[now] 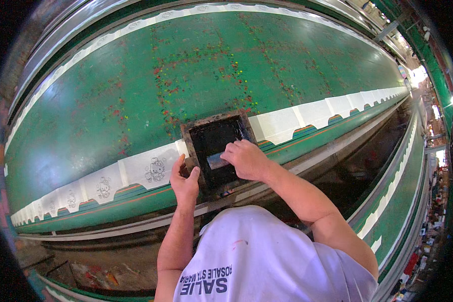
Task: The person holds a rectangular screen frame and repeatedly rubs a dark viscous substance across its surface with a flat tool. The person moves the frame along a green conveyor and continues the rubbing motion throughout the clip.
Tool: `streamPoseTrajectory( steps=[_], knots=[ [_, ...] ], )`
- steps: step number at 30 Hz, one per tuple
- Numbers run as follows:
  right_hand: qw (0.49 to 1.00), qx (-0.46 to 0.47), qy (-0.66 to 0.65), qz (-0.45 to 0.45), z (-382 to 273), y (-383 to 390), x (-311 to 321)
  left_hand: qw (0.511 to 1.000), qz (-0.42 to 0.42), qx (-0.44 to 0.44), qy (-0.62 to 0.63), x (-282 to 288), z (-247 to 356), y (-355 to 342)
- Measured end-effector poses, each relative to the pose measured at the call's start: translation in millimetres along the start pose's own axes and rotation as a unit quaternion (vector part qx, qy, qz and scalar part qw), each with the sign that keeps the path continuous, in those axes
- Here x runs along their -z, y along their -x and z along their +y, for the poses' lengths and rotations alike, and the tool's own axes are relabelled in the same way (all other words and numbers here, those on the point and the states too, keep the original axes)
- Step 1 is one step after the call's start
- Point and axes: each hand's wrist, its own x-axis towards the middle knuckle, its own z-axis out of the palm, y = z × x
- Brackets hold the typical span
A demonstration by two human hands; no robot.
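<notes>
A dark, ink-stained screen printing frame [246, 125] lies across the near edge of the long green table, over the row of white cloth pieces. My right hand [249, 160] is closed on a squeegee [216, 160], whose pale flat part shows inside the frame against the black, wet-looking mesh [214, 135]. At the frame's left side bar my left hand [184, 183] grips the edge, thumb and fingers apart around it. Left of the frame, white cloth pieces [133, 173] carry black line-drawn cartoon figures; those on the right [277, 126] look unprinted.
The green tabletop [201, 65] is speckled with red and yellow paint spots. Another row of white pieces [136, 26] runs along its far edge. A pale rail [136, 227] follows the near side, and a second green table [395, 221] stands at the right, with clutter beyond.
</notes>
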Motion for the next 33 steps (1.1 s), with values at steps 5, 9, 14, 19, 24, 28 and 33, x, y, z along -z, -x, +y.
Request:
streamPoseTrajectory(
  steps=[5,9,14,19,24,28,33],
  knots=[
    [1.000,0.002,0.009,-0.001,-32.7,29.9,-0.7,1.000,0.004,0.008,-0.017,-0.8,-2.6,0.2],
    [1.000,-0.007,-0.001,0.018,-47.9,44.9,-4.0,0.997,0.025,-0.062,0.027,-10.2,-6.2,8.9],
    [0.998,-0.027,-0.048,0.003,-55.7,63.4,-5.2,0.991,0.045,-0.110,-0.059,-23.1,-12.8,21.7],
    [0.979,-0.113,-0.095,0.137,-41.5,88.1,-9.8,0.987,0.067,-0.122,-0.074,-29.6,-14.7,25.7],
    [0.917,-0.276,-0.200,0.206,-15.0,121.0,-19.4,0.993,0.065,-0.088,0.033,-38.0,-11.5,24.6],
    [0.892,-0.276,-0.279,0.223,7.9,148.3,-23.9,0.987,0.075,-0.143,0.014,-63.0,-4.7,37.4],
    [0.894,-0.257,-0.262,0.255,58.5,191.8,-15.0,0.987,0.075,-0.145,0.016,-138.3,-1.4,50.5]
  ],
)
